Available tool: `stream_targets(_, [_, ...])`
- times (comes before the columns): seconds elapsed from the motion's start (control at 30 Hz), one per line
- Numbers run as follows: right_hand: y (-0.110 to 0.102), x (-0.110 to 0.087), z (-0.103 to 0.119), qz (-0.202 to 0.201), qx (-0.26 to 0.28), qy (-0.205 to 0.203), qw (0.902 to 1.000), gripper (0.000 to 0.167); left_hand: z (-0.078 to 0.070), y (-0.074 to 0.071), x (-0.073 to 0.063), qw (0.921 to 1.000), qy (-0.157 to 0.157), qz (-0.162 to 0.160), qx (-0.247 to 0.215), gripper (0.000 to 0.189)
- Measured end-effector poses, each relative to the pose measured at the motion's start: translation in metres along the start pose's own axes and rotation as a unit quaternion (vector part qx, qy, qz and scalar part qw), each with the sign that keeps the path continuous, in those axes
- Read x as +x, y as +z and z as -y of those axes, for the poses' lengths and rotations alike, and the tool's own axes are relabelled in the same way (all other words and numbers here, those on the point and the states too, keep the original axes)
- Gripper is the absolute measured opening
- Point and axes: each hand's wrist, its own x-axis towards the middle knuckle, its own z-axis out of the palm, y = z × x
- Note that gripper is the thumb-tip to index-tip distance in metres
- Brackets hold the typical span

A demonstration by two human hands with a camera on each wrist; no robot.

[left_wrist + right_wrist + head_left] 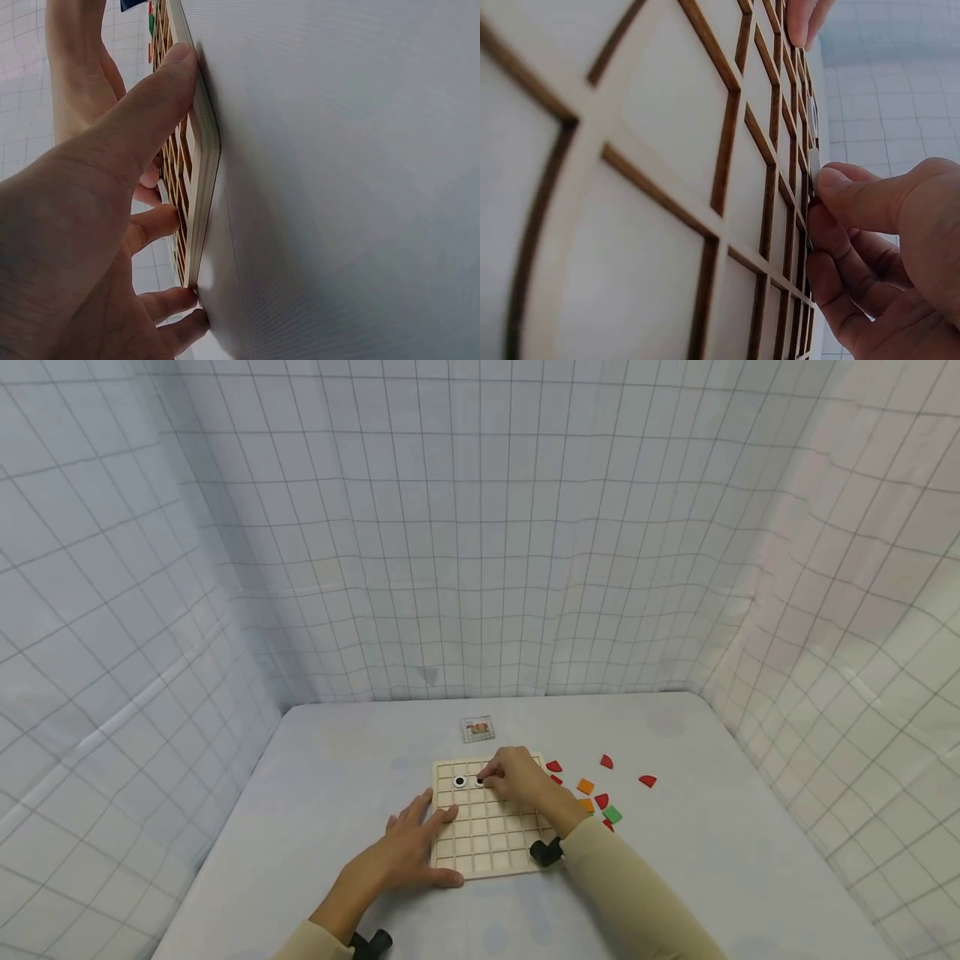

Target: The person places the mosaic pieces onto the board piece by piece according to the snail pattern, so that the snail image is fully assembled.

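A pale wooden board point(483, 845) with a raised grid lies flat on the table. My left hand point(408, 852) rests at its left side with fingers spread, the thumb on the front edge and a fingertip on the grid, as the left wrist view also shows. One white tile point(460, 782) with a black dot sits in a cell of an upper row. Just right of it, my right hand point(517, 777) pinches a second white tile point(814, 166) with a black dot between thumb and fingers, right at the grid. The fingers partly hide this tile.
Right of the board lie several red rounded wedges point(648, 781), orange squares point(586, 786) and a green square point(612, 814). Behind the board is a small picture card point(477, 728) with an animal on it. White grid-patterned curtains point(480, 568) enclose the white table point(337, 777).
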Motion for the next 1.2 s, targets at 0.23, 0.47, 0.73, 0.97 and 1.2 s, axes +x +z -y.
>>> stream_targets(0.23, [-0.014, -0.006, 0.026, 0.004, 0.011, 0.027, 0.9996, 0.012, -0.001, 0.000, 0.001, 1.0000, 0.001, 0.002, 0.001, 0.115])
stream_targets(0.47, [-0.025, -0.014, 0.061, 0.009, 0.030, 0.074, 0.9968, 0.011, 0.000, 0.003, 0.002, 1.0000, 0.002, 0.007, -0.002, 0.115])
stream_targets(0.73, [-0.023, -0.009, 0.065, 0.002, 0.028, 0.070, 0.9972, 0.010, 0.000, 0.000, 0.002, 1.0000, 0.002, 0.005, 0.006, 0.115])
stream_targets(0.97, [-0.026, -0.006, 0.066, 0.008, 0.036, 0.070, 0.9969, 0.010, -0.001, -0.004, 0.002, 1.0000, 0.006, 0.004, 0.002, 0.114])
stream_targets(1.2, [-0.026, -0.013, 0.070, 0.032, 0.022, 0.068, 0.9970, 0.013, 0.003, 0.003, 0.001, 1.0000, 0.006, 0.001, -0.003, 0.113])
